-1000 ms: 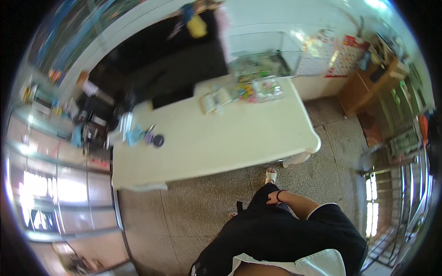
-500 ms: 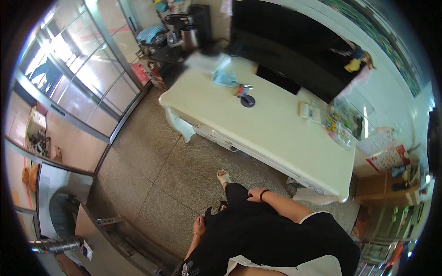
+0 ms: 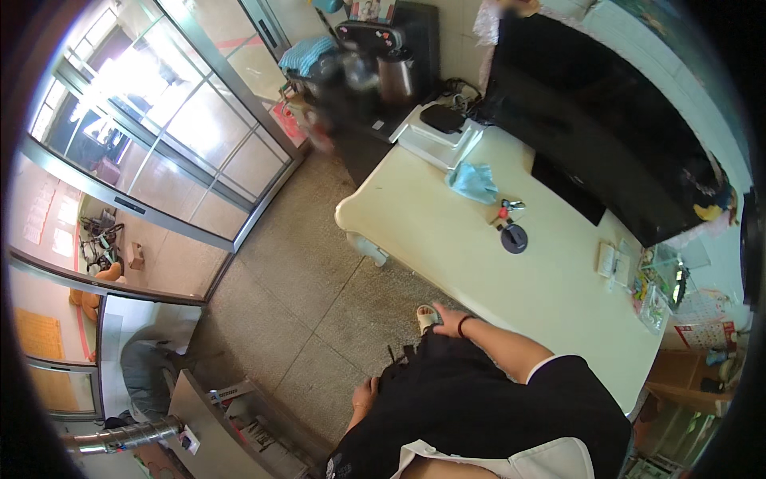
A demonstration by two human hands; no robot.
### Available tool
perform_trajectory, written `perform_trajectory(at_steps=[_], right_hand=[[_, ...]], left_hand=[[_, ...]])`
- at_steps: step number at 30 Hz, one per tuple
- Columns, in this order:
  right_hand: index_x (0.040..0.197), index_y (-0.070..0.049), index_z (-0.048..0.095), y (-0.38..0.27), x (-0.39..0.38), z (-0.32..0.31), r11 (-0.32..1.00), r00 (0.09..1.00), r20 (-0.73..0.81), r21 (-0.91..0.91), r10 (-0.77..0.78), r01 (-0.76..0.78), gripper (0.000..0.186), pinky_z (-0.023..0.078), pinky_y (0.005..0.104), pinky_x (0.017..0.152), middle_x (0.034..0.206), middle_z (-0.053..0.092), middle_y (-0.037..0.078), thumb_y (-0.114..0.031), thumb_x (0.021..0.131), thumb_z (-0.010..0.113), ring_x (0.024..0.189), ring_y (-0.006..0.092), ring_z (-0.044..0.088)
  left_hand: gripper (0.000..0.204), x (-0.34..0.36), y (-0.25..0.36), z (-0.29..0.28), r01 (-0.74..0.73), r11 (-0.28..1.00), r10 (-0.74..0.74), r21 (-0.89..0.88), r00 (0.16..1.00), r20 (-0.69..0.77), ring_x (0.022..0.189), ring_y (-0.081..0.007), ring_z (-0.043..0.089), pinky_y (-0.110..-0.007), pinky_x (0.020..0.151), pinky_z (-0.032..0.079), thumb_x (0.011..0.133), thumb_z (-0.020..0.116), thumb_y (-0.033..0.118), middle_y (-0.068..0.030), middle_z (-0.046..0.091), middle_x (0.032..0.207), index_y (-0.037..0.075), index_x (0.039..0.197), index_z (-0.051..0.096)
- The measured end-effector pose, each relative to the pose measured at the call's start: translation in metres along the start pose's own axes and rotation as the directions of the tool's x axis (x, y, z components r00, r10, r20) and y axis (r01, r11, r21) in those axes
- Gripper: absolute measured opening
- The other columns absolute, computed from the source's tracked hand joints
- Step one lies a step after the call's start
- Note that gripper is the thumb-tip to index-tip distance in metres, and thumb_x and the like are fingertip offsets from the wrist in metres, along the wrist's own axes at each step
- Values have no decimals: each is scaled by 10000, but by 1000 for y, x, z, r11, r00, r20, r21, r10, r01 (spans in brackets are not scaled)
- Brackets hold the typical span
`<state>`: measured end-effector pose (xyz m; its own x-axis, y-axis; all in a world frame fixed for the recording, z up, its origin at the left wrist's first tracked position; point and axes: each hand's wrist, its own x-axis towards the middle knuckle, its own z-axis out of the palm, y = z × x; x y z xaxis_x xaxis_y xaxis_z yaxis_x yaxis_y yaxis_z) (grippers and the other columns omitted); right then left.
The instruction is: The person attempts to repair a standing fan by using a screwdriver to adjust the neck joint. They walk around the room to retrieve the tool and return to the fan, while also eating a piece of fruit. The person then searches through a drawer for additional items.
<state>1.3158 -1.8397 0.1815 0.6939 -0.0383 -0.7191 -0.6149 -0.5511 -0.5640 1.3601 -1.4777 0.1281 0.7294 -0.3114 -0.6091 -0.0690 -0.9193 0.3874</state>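
My right hand (image 3: 452, 320), with a dark band at its wrist, is beside the black trouser leg near the white table's front edge. Its fingers look partly stretched, and nothing shows in them. Lower and to the left, my left hand (image 3: 365, 394) hangs at the side of my black clothing (image 3: 471, 399). The fingers of that hand are mostly hidden against the dark fabric. Thin black straps (image 3: 405, 354) stick out between the hands. One foot in a light sandal (image 3: 428, 318) stands on the floor just past my right hand.
The white table (image 3: 447, 255) holds a light blue cloth (image 3: 473, 183), a dark round disc (image 3: 514, 238), keys (image 3: 512, 206) and a white box (image 3: 431, 144). A large black screen (image 3: 598, 120) stands behind. Glass sliding doors (image 3: 191, 144) are at left; a grey desk (image 3: 211, 431) is lower left.
The view has shifted left and forward, so the table and screen appear farther right. My right hand's fingers look more stretched out. My left hand stays by my side.
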Motion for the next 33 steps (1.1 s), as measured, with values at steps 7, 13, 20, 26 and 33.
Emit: perform_trajectory(at_steps=[7, 13, 20, 26, 33], right_hand=[[1432, -68, -1, -36, 115, -13, 983, 994, -104, 183, 36, -16, 945, 400, 444, 932, 1339, 364, 292, -356, 780, 620, 1151, 389, 467], [1434, -91, -84, -62, 145, -26, 928, 974, -32, 312, 223, -202, 957, 415, 439, 911, 1381, 328, 259, -374, 814, 588, 1108, 368, 503], [1434, -84, -63, -74, 161, -15, 863, 922, -74, 387, 380, -325, 1013, 421, 434, 908, 1224, 499, 267, -346, 755, 642, 1068, 371, 533], [1402, -55, 82, -94, 171, 34, 832, 865, -169, 407, 473, -376, 853, 441, 451, 864, 1254, 457, 282, -306, 793, 625, 1038, 383, 541], [1413, -29, 47, -161, 143, 91, 837, 872, -150, 395, 465, -379, 805, 480, 434, 764, 1027, 610, 225, -318, 840, 532, 893, 349, 606]], left_hand=[[369, 49, 29, -61, -137, 989, 129, -50, 981, -143, 956, -319, 541, -406, 864, 434, 806, 618, 306, -137, 584, 1016, 110, 1117, 582], [458, 117, 24, -106, -228, 974, 228, 18, 969, -94, 991, -366, 524, -448, 877, 419, 766, 652, 334, -179, 549, 1071, 114, 1153, 551], [436, 174, 17, -192, -504, 858, 505, 100, 863, 14, 1034, -392, 502, -452, 876, 420, 774, 651, 295, -208, 513, 1147, 89, 1140, 534], [394, 213, 3, -253, -498, 855, 497, 147, 867, 42, 1036, -372, 504, -430, 867, 431, 797, 620, 243, -211, 496, 1139, 53, 1130, 529], [383, 237, 11, -275, -550, 833, 515, 52, 807, 289, 984, -351, 533, -416, 829, 448, 800, 616, 232, -193, 510, 1102, 25, 1110, 527]])
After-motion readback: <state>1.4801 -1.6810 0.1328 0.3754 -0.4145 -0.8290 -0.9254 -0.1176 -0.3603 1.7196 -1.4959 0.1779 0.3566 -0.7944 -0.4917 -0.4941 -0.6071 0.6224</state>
